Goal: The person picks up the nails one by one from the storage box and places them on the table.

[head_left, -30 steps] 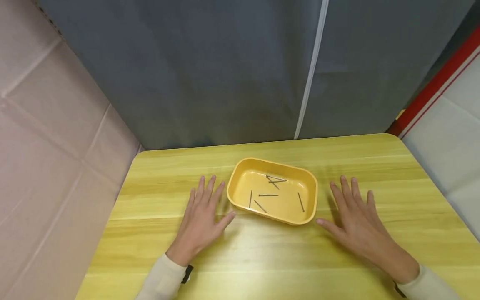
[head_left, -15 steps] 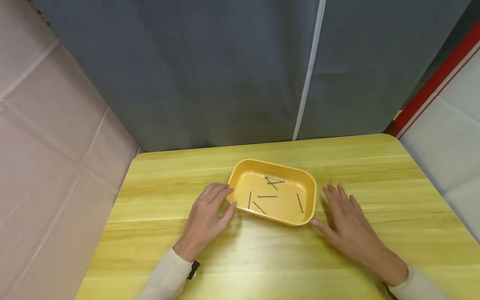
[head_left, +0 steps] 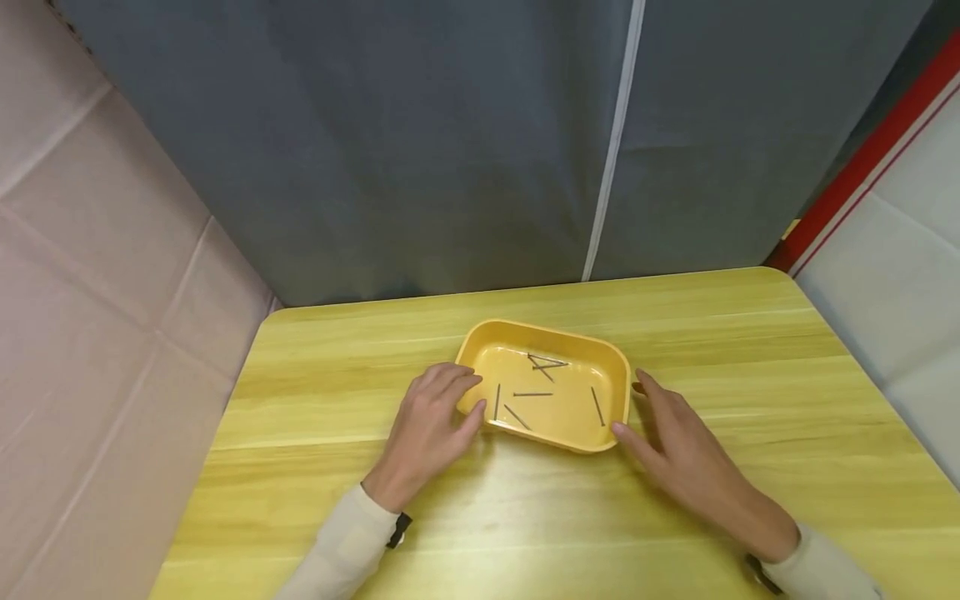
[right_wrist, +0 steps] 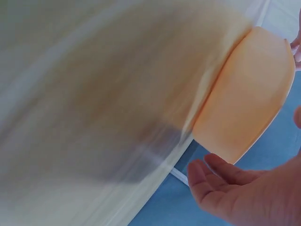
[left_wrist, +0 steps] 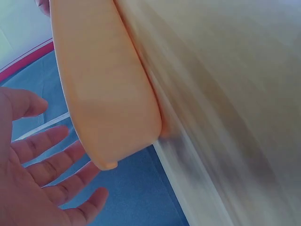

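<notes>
A shallow yellow plastic tray (head_left: 562,418) sits on the table with several thin nails (head_left: 533,394) scattered inside. My left hand (head_left: 429,421) is at its left end, fingers loosely bent above the rim. In the left wrist view the fingers of that hand (left_wrist: 42,176) spread beside the tray's outer wall (left_wrist: 106,84); contact is unclear. At the opposite end is my right hand (head_left: 693,462), its thumb close to the near right corner. Relaxed fingers of this hand (right_wrist: 244,190) are by the tray's end in the right wrist view, gripping nothing visible.
The tray stands on a light wood-grain table (head_left: 480,525). Behind the table's far edge hangs a dark grey curtain (head_left: 420,167) with a pale vertical strip. Pinkish panels (head_left: 97,292) line the left; a white panel (head_left: 900,267) with a red border stands at right.
Both hands have moved inward to the tray's ends. The left fingers, spread flat earlier, have bent over the rim; the right fingers have drawn in. The tray and nails stay put.
</notes>
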